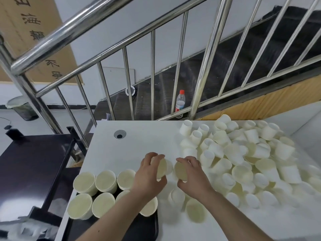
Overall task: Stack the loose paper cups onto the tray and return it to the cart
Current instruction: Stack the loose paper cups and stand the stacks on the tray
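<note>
A big heap of loose white paper cups (243, 153) covers the right half of the white table (121, 146). A black tray (145, 226) lies at the table's near left edge, with several upright cups (106, 180) standing on it in two rows. My left hand (149, 176) grips one paper cup (162, 168) just above the tray's far right corner. My right hand (192, 174) grips another cup (180, 171) beside it, its mouth facing me. The two held cups are close together, apart from the pile.
A dark cart (34, 164) stands left of the table, below table height. A steel stair railing (152, 75) runs behind the table, with a plastic bottle (180, 103) on the step beyond it. The table has a round cable hole (119, 134) at its far left.
</note>
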